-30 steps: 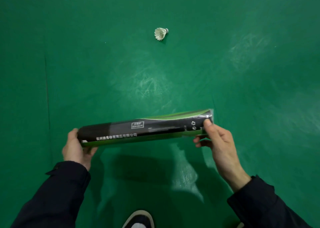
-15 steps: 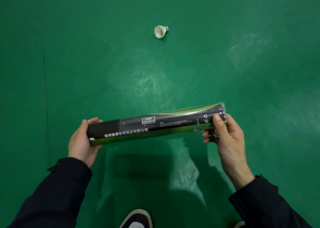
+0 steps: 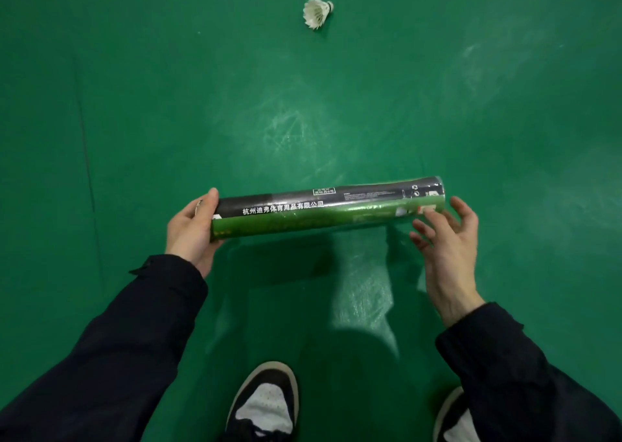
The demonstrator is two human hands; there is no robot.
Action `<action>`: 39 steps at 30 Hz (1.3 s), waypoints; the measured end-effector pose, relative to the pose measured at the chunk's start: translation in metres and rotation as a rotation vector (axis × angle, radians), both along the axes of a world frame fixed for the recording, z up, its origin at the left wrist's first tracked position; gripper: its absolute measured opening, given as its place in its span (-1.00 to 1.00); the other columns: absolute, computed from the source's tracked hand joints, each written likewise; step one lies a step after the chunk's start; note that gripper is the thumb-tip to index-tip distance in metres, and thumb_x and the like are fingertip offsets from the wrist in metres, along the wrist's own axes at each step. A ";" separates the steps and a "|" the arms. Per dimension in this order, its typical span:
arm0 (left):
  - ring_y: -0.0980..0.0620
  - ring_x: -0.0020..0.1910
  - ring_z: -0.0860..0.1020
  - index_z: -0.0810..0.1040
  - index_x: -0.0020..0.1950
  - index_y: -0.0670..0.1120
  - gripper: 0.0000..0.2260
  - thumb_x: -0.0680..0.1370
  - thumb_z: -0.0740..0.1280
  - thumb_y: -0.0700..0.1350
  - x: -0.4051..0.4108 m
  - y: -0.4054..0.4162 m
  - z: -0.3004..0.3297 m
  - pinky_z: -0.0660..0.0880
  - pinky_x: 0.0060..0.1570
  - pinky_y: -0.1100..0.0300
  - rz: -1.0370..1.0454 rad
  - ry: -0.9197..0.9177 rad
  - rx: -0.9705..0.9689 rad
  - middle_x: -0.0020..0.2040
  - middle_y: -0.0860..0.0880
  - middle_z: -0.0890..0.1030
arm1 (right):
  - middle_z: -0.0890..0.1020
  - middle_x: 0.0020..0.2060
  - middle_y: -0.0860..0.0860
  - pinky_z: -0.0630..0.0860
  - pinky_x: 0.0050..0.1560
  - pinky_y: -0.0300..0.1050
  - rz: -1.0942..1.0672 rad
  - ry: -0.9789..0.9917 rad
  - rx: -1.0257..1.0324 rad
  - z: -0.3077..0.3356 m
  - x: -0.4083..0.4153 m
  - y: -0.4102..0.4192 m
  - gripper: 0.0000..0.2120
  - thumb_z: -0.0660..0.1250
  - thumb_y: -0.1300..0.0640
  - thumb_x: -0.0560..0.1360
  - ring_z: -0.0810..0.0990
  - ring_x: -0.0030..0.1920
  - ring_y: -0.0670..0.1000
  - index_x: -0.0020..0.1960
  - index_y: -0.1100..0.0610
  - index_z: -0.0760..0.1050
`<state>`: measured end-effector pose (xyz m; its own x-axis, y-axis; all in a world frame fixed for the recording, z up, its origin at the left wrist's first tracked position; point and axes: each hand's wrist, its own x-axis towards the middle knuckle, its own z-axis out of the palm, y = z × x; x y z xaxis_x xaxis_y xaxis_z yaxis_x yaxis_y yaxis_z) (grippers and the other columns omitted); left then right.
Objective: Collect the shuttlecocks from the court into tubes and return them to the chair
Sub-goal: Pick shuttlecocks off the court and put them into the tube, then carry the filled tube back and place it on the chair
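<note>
Open floor [image 3: 336, 112] before shuttlecock [image 3: 316, 12] — unobstructed

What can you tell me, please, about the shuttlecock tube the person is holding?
The shuttlecock tube is a long cylinder, black along the top and green below, with white printed text and small symbols, wrapped in a glossy clear film. It lies nearly level above the green court floor, its right end slightly higher. The left hand grips its left end, thumb on top. The right hand is spread beside the right end, fingertips at its underside; firm contact is unclear. Whether the ends are capped cannot be seen.
</note>
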<state>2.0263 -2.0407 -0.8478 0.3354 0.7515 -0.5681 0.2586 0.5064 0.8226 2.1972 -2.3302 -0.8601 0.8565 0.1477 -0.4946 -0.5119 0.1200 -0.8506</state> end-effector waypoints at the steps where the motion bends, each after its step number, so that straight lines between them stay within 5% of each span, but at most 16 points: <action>1: 0.05 -0.16 0.64 0.59 0.00 -0.07 -0.87 0.63 0.40 -0.02 0.001 -0.004 -0.001 0.63 0.08 -0.01 0.007 0.003 -0.003 -0.11 -0.05 0.65 | 0.48 0.37 0.10 0.60 0.13 -0.04 -0.005 0.075 0.057 -0.003 -0.001 0.000 -0.39 0.40 0.13 0.59 0.64 0.11 0.04 0.55 0.02 0.20; 3: 0.03 -0.12 0.64 0.57 0.02 -0.08 -0.85 0.64 0.38 0.01 0.006 -0.014 -0.001 0.63 0.11 -0.04 -0.015 0.001 -0.018 -0.07 -0.07 0.64 | 0.49 0.39 0.15 0.59 0.21 0.01 0.076 0.279 0.174 -0.007 -0.004 0.003 -0.28 0.41 0.01 0.57 0.62 0.25 0.12 0.60 -0.01 0.13; 6: 0.02 -0.09 0.64 0.52 0.06 -0.11 -0.79 0.62 0.38 0.03 0.017 -0.036 0.001 0.63 0.11 -0.04 -0.101 -0.037 -0.078 0.00 -0.10 0.62 | 0.54 0.39 0.18 0.58 0.21 -0.02 0.229 0.463 0.229 -0.010 -0.011 0.016 -0.27 0.42 -0.14 0.46 0.59 0.31 0.12 0.54 0.02 0.28; 10: -0.04 0.01 0.59 0.49 0.10 -0.09 -0.65 0.45 0.49 0.06 0.030 -0.070 0.002 0.57 0.13 -0.07 -0.277 -0.041 -0.102 0.08 -0.11 0.60 | 0.62 0.32 0.17 0.66 0.13 -0.04 0.239 0.454 0.210 -0.013 -0.018 0.034 -0.41 0.47 -0.08 0.49 0.70 0.17 0.10 0.42 0.11 0.42; 15: 0.11 -0.16 0.62 0.47 0.10 -0.08 -0.69 0.45 0.46 -0.01 0.033 -0.073 0.001 0.61 -0.19 0.17 -0.334 -0.091 -0.112 -0.02 -0.03 0.60 | 0.69 0.20 0.10 0.60 0.26 0.09 0.202 0.394 0.179 -0.007 -0.010 0.037 -0.50 0.52 0.02 0.48 0.71 0.08 0.10 0.34 0.08 0.43; 18: 0.09 -0.02 0.66 0.50 0.15 -0.10 -0.67 0.54 0.36 0.10 0.024 -0.070 0.033 0.67 -0.03 0.07 -0.407 0.038 -0.160 0.09 -0.07 0.63 | 0.68 0.22 0.16 0.66 0.15 0.06 0.232 0.458 0.125 0.031 -0.010 0.041 -0.45 0.56 0.03 0.45 0.66 -0.02 0.11 0.33 0.13 0.40; 23: -0.01 0.12 0.67 0.56 0.27 -0.07 -0.27 0.31 0.52 0.40 -0.004 -0.066 0.154 0.66 0.05 -0.12 -0.550 0.220 -0.253 0.22 -0.08 0.63 | 0.72 -0.03 0.04 0.66 -0.08 -0.12 0.264 0.493 0.021 0.141 -0.029 0.028 -0.42 0.58 -0.02 0.44 0.65 -0.07 0.09 0.32 0.14 0.41; 29: 0.04 0.03 0.67 0.51 0.31 -0.11 -0.50 0.44 0.46 0.07 -0.021 -0.095 0.376 0.65 0.08 -0.02 -0.439 0.220 -0.291 0.19 -0.10 0.61 | 0.64 0.27 0.13 0.68 -0.03 -0.10 0.253 0.609 -0.013 0.358 -0.060 0.002 -0.06 0.61 -0.07 0.40 0.74 -0.04 0.03 0.57 0.18 0.18; 33: -0.01 0.12 0.63 0.43 0.38 -0.16 -0.51 0.54 0.45 0.02 -0.041 -0.114 0.516 0.63 0.15 -0.05 -0.223 0.209 -0.244 0.19 -0.09 0.60 | 0.56 0.32 0.17 0.67 0.10 -0.01 0.293 0.705 0.019 0.504 -0.087 -0.001 -0.38 0.55 -0.08 0.45 0.72 0.13 0.13 0.37 0.19 0.45; 39: -0.14 0.33 0.57 0.34 0.53 -0.08 -0.27 0.44 0.52 0.10 -0.100 -0.115 0.648 0.59 0.26 -0.09 0.051 0.064 -0.247 0.40 -0.15 0.51 | 0.61 0.31 0.19 0.65 -0.08 -0.14 0.423 0.764 0.051 0.636 -0.125 0.017 -0.37 0.52 -0.12 0.48 0.75 0.01 0.05 0.41 0.19 0.49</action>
<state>1.9267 -2.1555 -0.2001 0.2578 0.6022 -0.7556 0.2751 0.7039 0.6549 2.0724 -2.3133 -0.2236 0.1618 0.4161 -0.8948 -0.9498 -0.1805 -0.2557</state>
